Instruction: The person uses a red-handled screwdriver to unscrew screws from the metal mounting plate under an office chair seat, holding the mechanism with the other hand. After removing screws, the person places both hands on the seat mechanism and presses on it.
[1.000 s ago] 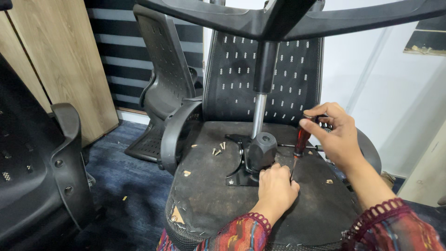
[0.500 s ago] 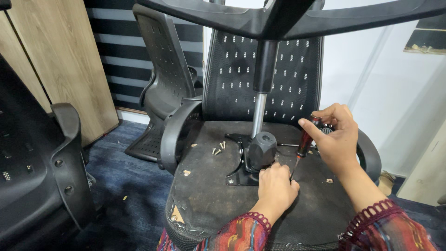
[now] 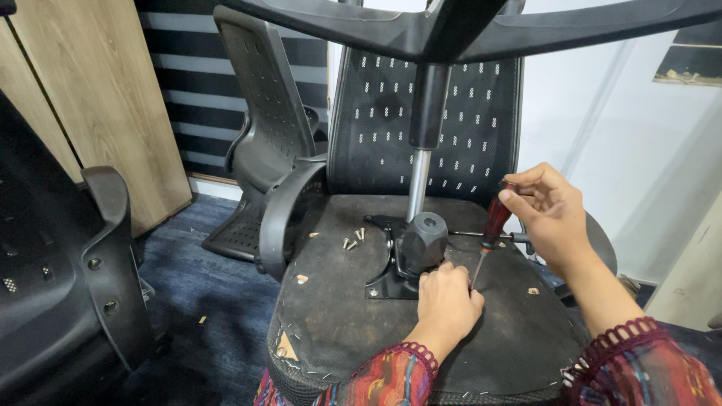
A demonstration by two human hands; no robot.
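Office chair, upturned: base plate [image 3: 387,282] partly fastened.
Screwdriver [image 3: 492,225] pinched in right hand [image 3: 553,218]; left hand [image 3: 447,304] closed at its tip; loose screws [image 3: 352,239] left unfitted.

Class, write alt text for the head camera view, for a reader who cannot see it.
A right hand holds a red-handled screwdriver upright over the underside of an upturned office chair seat, while the left hand steadies its tip beside the black mechanism at the gas column's foot. Loose screws lie on the seat; more black chairs stand behind.
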